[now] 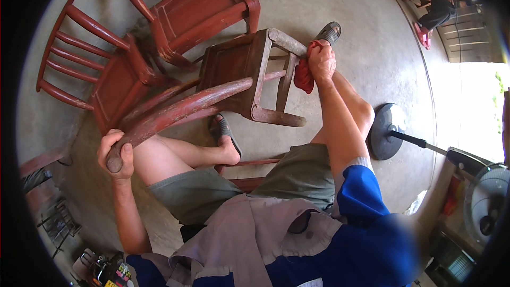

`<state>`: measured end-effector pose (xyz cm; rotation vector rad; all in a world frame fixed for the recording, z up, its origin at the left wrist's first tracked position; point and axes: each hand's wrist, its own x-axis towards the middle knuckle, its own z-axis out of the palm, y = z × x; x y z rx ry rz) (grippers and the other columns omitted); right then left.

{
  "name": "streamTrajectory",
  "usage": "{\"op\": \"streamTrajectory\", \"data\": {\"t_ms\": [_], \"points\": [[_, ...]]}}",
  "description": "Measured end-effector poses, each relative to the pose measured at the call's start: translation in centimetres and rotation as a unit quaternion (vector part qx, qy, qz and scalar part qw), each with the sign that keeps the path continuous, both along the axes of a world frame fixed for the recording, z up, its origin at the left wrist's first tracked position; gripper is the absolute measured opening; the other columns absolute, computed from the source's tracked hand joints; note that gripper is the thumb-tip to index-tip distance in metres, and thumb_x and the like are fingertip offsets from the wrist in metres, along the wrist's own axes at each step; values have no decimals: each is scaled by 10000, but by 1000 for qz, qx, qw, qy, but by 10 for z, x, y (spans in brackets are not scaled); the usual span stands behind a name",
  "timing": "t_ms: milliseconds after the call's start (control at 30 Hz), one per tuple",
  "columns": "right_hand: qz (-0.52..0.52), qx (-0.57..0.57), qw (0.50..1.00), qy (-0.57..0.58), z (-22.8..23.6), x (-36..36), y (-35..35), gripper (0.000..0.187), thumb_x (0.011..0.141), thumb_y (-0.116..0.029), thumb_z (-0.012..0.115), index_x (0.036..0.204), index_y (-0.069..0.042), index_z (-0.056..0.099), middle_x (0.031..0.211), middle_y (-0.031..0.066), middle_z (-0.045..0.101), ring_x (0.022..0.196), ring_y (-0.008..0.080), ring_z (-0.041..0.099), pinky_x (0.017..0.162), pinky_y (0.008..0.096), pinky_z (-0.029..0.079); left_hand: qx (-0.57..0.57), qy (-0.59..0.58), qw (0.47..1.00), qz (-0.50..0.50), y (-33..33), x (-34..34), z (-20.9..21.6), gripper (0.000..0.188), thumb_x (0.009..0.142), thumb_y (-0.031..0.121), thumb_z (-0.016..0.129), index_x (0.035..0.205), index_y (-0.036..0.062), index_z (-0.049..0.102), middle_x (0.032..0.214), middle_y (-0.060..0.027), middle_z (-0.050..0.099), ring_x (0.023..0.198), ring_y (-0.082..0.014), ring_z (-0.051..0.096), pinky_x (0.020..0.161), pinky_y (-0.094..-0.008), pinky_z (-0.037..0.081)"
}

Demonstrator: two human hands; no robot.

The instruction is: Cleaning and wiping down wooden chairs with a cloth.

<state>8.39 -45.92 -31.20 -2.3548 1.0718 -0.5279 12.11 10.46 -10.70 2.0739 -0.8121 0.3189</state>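
"What do we find in the left hand [118, 154]?"

"It wraps the rounded near end of the worn chair [226, 69]'s back. We see the thumb, but part of the fingers is hidden around the wood."

"And the right hand [322, 62]?"

"Folded over a bunched red cloth [304, 78], at the end of one chair leg. The cloth and knuckles cover that tip, so we can't tell whether any fingertip touches wood."

"Where does the chair itself sit?"

"Tipped over in front of the person, between the two hands, legs pointing right and its back slanting down to the left knee. Its back covers part of the seat, and we can't make out how it meets the floor [297, 165]."

"Anything near it?"

"Two more red chairs: one behind it [204, 10], its back cut off by the upper edge, and one to the left [119, 85], with its lower part hidden behind the worn chair's back."

"And what are we missing at the rim?"

"On the right, a standing fan [486, 207] fades into the dark border. Top right, another person [438, 8] shows only in part. Bottom left, there's a dark jumble [109, 271] we can't sort out. The near sandal [226, 138] is partly covered by the foot in it."
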Motion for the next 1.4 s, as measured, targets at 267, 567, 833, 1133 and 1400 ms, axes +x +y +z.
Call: {"op": "streamTrajectory", "data": {"t_ms": [267,567,833,1133,1400], "points": [[-178,219,949,137,-84,-50,-86,537,938,-401,568,1269,20,587,1169,278,653,1135,455,644,895,523,554,-1,-32,999,-39,-33,8,-3,319,860,240,734,1000,-25,623,877,-148,658,790,-253,646,728,-354,522],[-47,685,637,-351,-31,-12,29,180,974,-104,558,1140,-56,605,1058,71,639,921,209,660,797,360,558,33,-30,999,6,-15,-8,15,265,860,193,722,995,-12,623,829,-130,654,743,-240,641,704,-350,518],[456,-214,848,166,-45,-21,-13,182,908,-155,580,971,-33,700,918,137,712,884,300,691,756,397,566,4,-4,1000,18,-12,-2,7,222,873,156,704,996,-6,614,804,-103,649,739,-208,621,692,-345,503],[265,72,918,287,-42,-36,82,212,870,-170,637,1038,-74,722,1094,220,707,1014,416,694,884,480,576,6,-4,1000,7,-4,-15,5,213,875,173,701,959,5,601,791,-107,638,691,-206,603,643,-332,489],[61,504,837,-207,-24,-28,37,288,998,-189,619,1137,50,700,961,91,721,795,153,664,687,283,534,11,-10,1000,-8,-10,-6,6,249,874,202,720,963,0,604,772,-105,633,670,-208,606,638,-325,495]]}}
